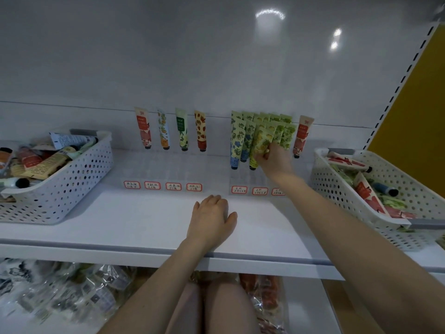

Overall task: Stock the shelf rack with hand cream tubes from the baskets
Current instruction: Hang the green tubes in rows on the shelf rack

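Smooth white shelf [134, 220] — left hand [212, 220] flat on it, fingers [212, 200] loose; right hand [274, 161], fingers [263, 155] round a slim yellow-printed tube [259, 142]

White shelf [144, 220] is level, with a grey strip along its front lip. The left hand [212, 218] rests palm-down on it. Just beyond the fingertips [213, 198] stands a clear rack [168, 168] with red-bordered labels [173, 186] along its front. Well left of the fingers sits a white perforated basket [72, 179] of tubes [36, 162] — well right, a second basket [346, 189], set askew.
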